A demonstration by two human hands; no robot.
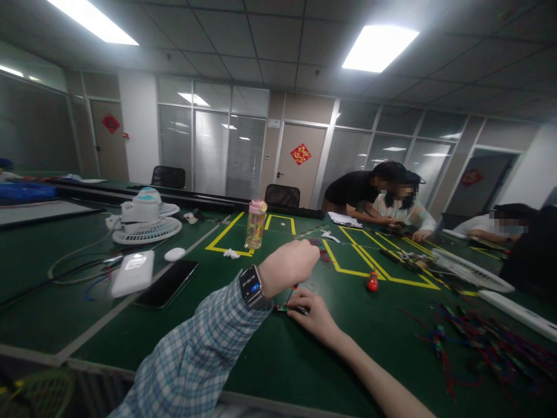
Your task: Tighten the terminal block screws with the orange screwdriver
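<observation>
My left hand [290, 266], at the end of a checked sleeve with a smartwatch [251, 284] on the wrist, is closed in a fist over the table. Below it show the orange end and thin dark shaft of a screwdriver [295, 287], its handle mostly hidden by the fist. The shaft points down at a small green circuit board [282, 308] lying on the green tabletop. With fingers bent and pressed together, my right hand [315, 316] holds this board at its right side. Part of the board is hidden under the fingertips.
A red gourd-shaped object [372, 281] stands right of my hands. Wired circuit boards [487, 342] lie heaped at the right. Beyond my left hand are a bottle [256, 225] and crumpled tissue [231, 253]. A phone [167, 283], power bank [133, 274] and fan [147, 223] lie left. People work at the far right.
</observation>
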